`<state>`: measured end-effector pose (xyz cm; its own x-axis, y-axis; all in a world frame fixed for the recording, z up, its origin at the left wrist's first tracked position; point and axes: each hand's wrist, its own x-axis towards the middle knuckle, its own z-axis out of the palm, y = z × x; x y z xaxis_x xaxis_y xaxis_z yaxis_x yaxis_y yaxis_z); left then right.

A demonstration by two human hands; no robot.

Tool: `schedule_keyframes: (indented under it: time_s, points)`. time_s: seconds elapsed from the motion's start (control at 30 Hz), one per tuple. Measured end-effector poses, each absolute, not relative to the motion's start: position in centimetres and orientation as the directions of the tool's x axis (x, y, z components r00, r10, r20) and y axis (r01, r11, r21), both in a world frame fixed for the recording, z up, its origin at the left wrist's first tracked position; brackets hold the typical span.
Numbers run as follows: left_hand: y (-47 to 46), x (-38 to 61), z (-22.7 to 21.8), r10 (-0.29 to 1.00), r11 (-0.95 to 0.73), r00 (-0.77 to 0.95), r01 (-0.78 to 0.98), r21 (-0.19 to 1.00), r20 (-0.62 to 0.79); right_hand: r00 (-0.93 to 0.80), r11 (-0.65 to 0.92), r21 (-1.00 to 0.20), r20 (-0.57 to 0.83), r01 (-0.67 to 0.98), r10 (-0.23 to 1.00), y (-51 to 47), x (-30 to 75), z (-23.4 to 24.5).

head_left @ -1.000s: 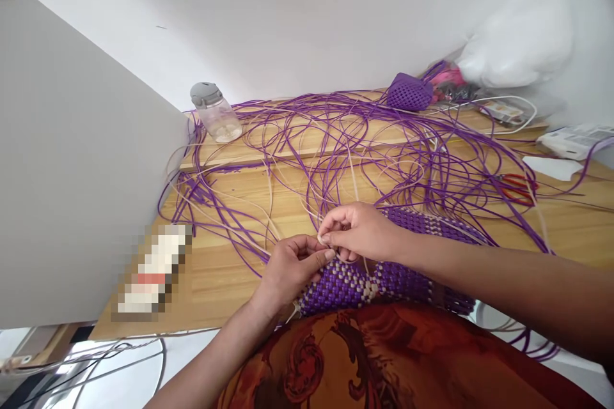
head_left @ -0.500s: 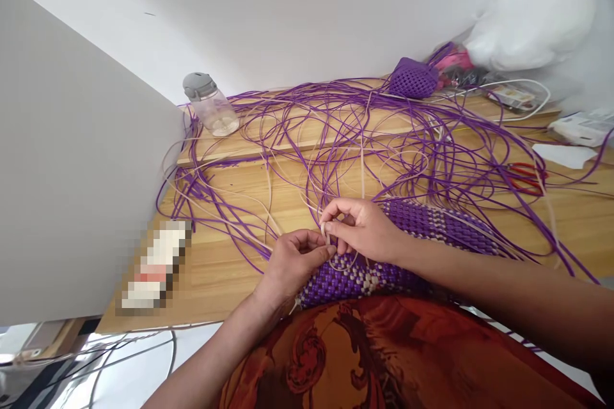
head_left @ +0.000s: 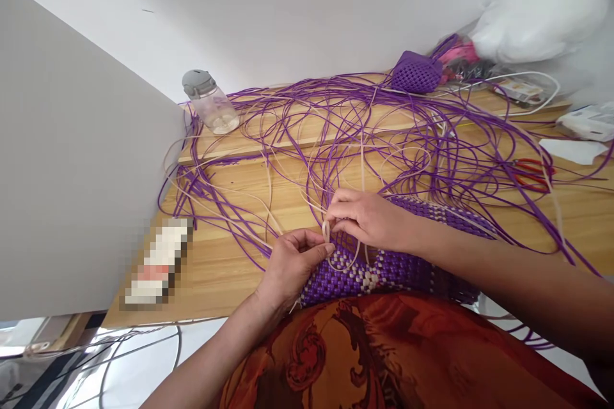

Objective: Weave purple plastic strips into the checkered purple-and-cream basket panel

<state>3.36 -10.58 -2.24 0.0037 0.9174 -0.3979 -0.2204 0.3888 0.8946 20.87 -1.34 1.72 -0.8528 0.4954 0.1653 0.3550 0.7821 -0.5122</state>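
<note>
A purple and cream woven piece lies at the near edge of the wooden table, partly on my lap. My left hand grips its left end, fingers curled on the weave. My right hand pinches a cream strand bent into a small loop just above the weave. The two hands nearly touch at the loop. Loose purple strands and cream ones run from the weave across the table.
A clear bottle with a grey lid stands at the back left. Red-handled scissors lie at the right. A small purple woven pouch, a white bag and clutter sit at the back right. A grey panel stands at the left.
My right hand has dropped slightly and turned, and the cream strand now shows as a small loop between the hands. The view has shifted a little; the left hand stays put.
</note>
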Motion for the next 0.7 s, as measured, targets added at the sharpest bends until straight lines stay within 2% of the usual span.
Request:
schedule_keyframes:
  time_s: [0.07,0.17,0.27,0.37,0.43,0.53,0.63,0.7]
  points:
    - [-10.4,3.3,-2.2,0.908,0.412,0.012,-0.214,0.886,-0.42,-0.861,0.833,-0.389,0.162,0.393,0.482,-1.7,21.3,2.4]
    - [-10.0,3.1,-2.2,0.9,0.434,0.042,-0.169,0.885,-0.434,-0.929,0.943,-0.175,0.193,0.283,0.315,-2.2,21.3,3.7]
    - [-9.6,2.6,-2.1,0.92,0.383,0.115,-0.054,0.922,-0.375,-0.959,0.984,-0.103,0.231,0.142,0.163,-1.9,20.3,4.6]
    - [-9.5,2.4,-1.8,0.945,0.284,0.163,0.018,0.959,-0.283,-0.958,0.965,-0.228,0.22,0.132,0.184,-0.5,18.9,4.5]
    - [-9.6,2.5,-1.5,0.948,0.278,0.155,0.012,0.96,-0.277,-0.948,0.891,-0.42,0.176,0.171,0.265,0.5,18.2,3.9]
    - [-10.0,2.7,-1.2,0.939,0.328,0.116,-0.03,0.944,-0.323,-0.895,0.649,-0.695,0.018,0.308,0.445,1.6,18.0,2.7]
    - [-10.3,2.8,-1.1,0.924,0.374,0.11,-0.058,0.926,-0.366,-0.828,0.429,-0.789,-0.17,0.439,0.534,2.0,18.5,1.9]
    - [-10.3,2.8,-1.1,0.915,0.396,0.114,-0.068,0.916,-0.387,-0.825,0.405,-0.785,-0.224,0.468,0.519,1.9,19.1,1.9]
